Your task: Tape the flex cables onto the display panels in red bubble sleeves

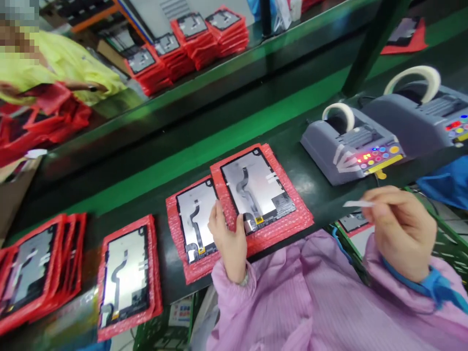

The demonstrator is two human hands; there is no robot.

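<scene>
My left hand (228, 239) rests on the near edge of a screen panel (256, 190) that lies on red bubble wrap (292, 207), thumb and fingers pinching its lower left corner. A second panel (195, 222) on red wrap lies partly under it to the left. My right hand (400, 231) is raised to the right, fingers pinched on a short white strip of tape (358, 204). Both arms wear pink sleeves.
Two grey tape dispensers (353, 144) (420, 114) stand at the right. More panels on red wrap (126, 275) (32, 268) lie to the left. Stacks of red-wrapped panels (190, 41) sit on the far shelf. A person in yellow (54, 68) works at upper left.
</scene>
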